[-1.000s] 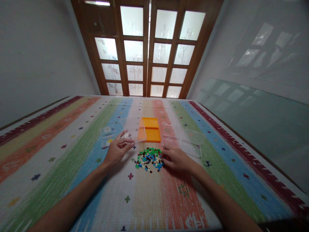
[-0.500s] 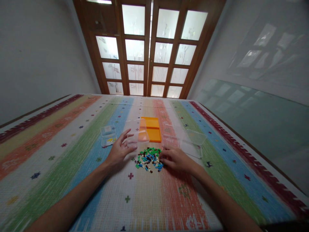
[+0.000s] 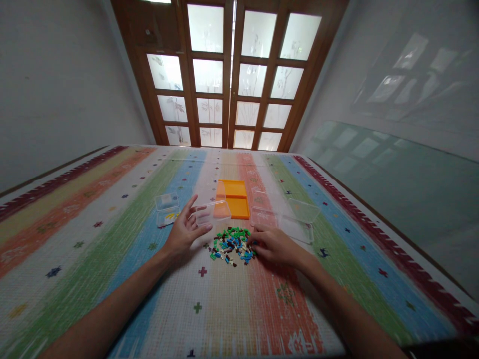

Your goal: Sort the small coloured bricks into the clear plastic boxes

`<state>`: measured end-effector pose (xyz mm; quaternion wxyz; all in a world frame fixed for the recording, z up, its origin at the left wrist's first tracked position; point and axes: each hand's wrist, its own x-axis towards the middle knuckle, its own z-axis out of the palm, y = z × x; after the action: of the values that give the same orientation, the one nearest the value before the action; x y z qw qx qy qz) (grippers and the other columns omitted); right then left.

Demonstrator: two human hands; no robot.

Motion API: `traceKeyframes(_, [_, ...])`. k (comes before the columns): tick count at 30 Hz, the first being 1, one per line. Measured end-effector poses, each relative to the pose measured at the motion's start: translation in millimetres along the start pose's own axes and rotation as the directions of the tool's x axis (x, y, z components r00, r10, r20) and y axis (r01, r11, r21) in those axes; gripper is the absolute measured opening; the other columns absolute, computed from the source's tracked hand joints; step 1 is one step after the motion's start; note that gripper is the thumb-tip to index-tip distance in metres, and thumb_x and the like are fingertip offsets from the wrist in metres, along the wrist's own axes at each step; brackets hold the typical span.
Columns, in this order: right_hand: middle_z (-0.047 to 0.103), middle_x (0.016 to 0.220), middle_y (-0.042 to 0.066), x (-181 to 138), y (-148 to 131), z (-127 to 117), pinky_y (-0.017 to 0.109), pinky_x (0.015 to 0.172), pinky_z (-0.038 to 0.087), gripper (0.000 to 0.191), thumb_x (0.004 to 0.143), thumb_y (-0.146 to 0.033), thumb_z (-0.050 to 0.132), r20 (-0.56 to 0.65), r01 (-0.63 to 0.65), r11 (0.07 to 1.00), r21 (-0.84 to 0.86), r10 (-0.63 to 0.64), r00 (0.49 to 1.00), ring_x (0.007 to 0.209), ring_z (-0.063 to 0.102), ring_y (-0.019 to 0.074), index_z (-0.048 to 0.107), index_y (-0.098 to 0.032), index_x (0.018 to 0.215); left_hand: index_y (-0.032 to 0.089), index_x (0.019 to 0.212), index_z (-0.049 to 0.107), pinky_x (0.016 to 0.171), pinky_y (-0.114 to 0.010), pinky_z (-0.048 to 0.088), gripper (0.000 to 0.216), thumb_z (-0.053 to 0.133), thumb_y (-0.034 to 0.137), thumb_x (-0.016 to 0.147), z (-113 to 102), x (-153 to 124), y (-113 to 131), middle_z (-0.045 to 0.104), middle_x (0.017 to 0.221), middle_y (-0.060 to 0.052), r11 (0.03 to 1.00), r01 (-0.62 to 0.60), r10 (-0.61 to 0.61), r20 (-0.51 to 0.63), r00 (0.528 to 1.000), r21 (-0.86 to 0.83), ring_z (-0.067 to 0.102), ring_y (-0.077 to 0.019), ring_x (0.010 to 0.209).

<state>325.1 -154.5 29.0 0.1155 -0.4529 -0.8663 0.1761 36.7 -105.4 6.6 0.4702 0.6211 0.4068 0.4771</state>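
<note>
A loose pile of small plastic building bricks (image 3: 231, 245) in green, blue, dark brown and cream lies on the striped cloth in front of me. My right hand (image 3: 275, 245) rests at the pile's right edge, thumb and fingers bent together. Whatever its fingertips may pinch is too small and hidden to make out. To the left of the bricks, my left hand (image 3: 182, 232) is held with its fingers apart and nothing in it. Its fingertips are beside an open clear plastic box (image 3: 213, 214), and I cannot tell whether they touch.
An orange two-part tray (image 3: 239, 209) sits behind the bricks, partly seen through the clear box. At left is a small open clear case (image 3: 166, 217) with yellow pieces. More clear boxes (image 3: 299, 229) stand at right on the striped tablecloth (image 3: 224, 309). Wooden glazed doors (image 3: 232, 75) are beyond.
My left hand's fingers have lifted and turned slightly to the left. The right hand stays at the pile's edge with hardly any movement.
</note>
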Motion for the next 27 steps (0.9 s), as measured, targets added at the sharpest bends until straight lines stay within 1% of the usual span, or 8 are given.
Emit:
traceKeyframes(3, [0.065, 0.095, 0.006, 1, 0, 0, 0.027, 0.074, 0.044, 0.012, 0.09, -0.015, 0.059, 0.012, -0.005, 1.0, 0.004, 0.005, 1.0, 0.085, 0.062, 0.0183, 0.07, -0.018, 0.093, 0.033, 0.158, 0.023, 0.108, -0.052, 0.05, 0.099, 0.078, 0.031, 0.076, 0, 0, 0, 0.057, 0.14, -0.013, 1.0, -0.002, 0.002, 0.002, 1.0, 0.02, 0.059, -0.0293, 0.129])
traceKeyframes(7, [0.065, 0.091, 0.006, 1, 1, -1, 0.027, 0.072, 0.042, 0.008, 0.092, -0.017, 0.059, 0.02, 0.002, 1.0, 0.004, -0.003, 1.0, 0.081, 0.06, 0.0177, 0.067, -0.017, 0.091, 0.031, 0.159, 0.022, 0.107, -0.054, 0.05, 0.102, 0.079, 0.032, 0.075, 3, 0, 2, 0.056, 0.143, -0.016, 0.999, 0.03, -0.03, -0.005, 1.0, -0.028, 0.061, -0.0308, 0.127])
traceKeyframes(10, [0.065, 0.089, 0.006, 0, 2, -5, 0.027, 0.07, 0.042, 0.011, 0.095, -0.022, 0.058, 0.011, -0.009, 1.0, 0.014, 0.009, 1.0, 0.078, 0.059, 0.0174, 0.065, -0.016, 0.089, 0.029, 0.159, 0.023, 0.108, -0.056, 0.049, 0.104, 0.082, 0.032, 0.073, 6, -2, 6, 0.056, 0.143, -0.017, 0.996, 0.052, -0.053, -0.007, 0.999, -0.079, 0.061, -0.0315, 0.126])
traceKeyframes(12, [0.064, 0.088, 0.006, 0, 2, -9, 0.027, 0.069, 0.042, 0.016, 0.097, -0.026, 0.056, -0.002, -0.01, 0.998, 0.054, 0.01, 1.0, 0.076, 0.058, 0.0168, 0.064, -0.016, 0.089, 0.027, 0.159, 0.024, 0.109, -0.056, 0.048, 0.103, 0.082, 0.031, 0.073, 7, -4, 9, 0.057, 0.142, -0.017, 0.994, 0.058, -0.06, -0.017, 0.998, -0.09, 0.062, -0.0319, 0.126])
traceKeyframes(16, [0.062, 0.085, 0.005, 3, -2, -20, 0.026, 0.067, 0.042, 0.021, 0.1, -0.029, 0.05, -0.082, 0.07, 0.992, 0.104, -0.062, 0.995, 0.072, 0.056, 0.0153, 0.063, -0.016, 0.089, 0.026, 0.158, 0.027, 0.11, -0.055, 0.047, 0.103, 0.084, 0.029, 0.072, 9, -6, 13, 0.058, 0.141, -0.017, 0.993, 0.05, -0.054, -0.043, 0.998, -0.105, 0.063, -0.0303, 0.124])
traceKeyframes(20, [0.06, 0.086, 0.005, 12, -11, -32, 0.027, 0.069, 0.041, 0.022, 0.101, -0.027, 0.047, -0.174, 0.126, 0.992, 0.031, -0.119, 0.978, 0.073, 0.056, 0.0148, 0.062, -0.017, 0.089, 0.024, 0.157, 0.029, 0.11, -0.053, 0.048, 0.104, 0.085, 0.029, 0.07, 11, -7, 12, 0.06, 0.138, -0.016, 0.994, 0.04, -0.044, -0.04, 0.998, -0.105, 0.065, -0.0293, 0.121])
traceKeyframes(24, [0.06, 0.087, 0.005, 28, -20, -41, 0.027, 0.07, 0.04, 0.021, 0.101, -0.027, 0.048, -0.272, 0.164, 0.985, -0.058, -0.173, 0.946, 0.075, 0.055, 0.0149, 0.064, -0.017, 0.091, 0.021, 0.156, 0.03, 0.106, -0.05, 0.051, 0.103, 0.086, 0.029, 0.069, 14, -8, 11, 0.064, 0.131, -0.015, 0.994, 0.008, -0.01, -0.016, 1.0, -0.108, 0.067, -0.0285, 0.117])
traceKeyframes(27, [0.059, 0.089, 0.006, 43, -25, -43, 0.027, 0.07, 0.039, 0.018, 0.098, -0.024, 0.052, -0.267, 0.19, 0.971, -0.143, -0.222, 0.938, 0.076, 0.055, 0.0154, 0.067, -0.016, 0.092, 0.02, 0.154, 0.033, 0.103, -0.048, 0.054, 0.101, 0.087, 0.029, 0.069, 15, -10, 11, 0.064, 0.128, -0.016, 0.995, -0.012, 0.014, 0.021, 1.0, -0.098, 0.069, -0.0272, 0.111])
